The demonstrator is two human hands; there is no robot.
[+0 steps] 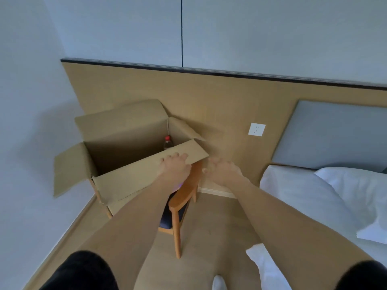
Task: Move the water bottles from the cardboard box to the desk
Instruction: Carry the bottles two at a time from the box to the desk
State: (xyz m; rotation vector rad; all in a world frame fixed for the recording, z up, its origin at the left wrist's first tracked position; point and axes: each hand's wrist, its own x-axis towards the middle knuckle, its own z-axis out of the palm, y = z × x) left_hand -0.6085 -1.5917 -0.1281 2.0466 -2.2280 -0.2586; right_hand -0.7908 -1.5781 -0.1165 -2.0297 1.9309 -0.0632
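A clear red-capped plastic bottle (168,142) is standing in the far right corner of the open brown cardboard box (117,143). The left hand (174,168) is pressing relaxed fingers on the near flap, while the right hand (223,171) is hovering beside it, fingers loosely spread, holding nothing.

One head-worn view — looking forward and steeply down, close above an open cardboard box (125,147).

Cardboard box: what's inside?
One bottle with a red cap stands in the far right corner of the cardboard box. The near flap hides the bottom there.
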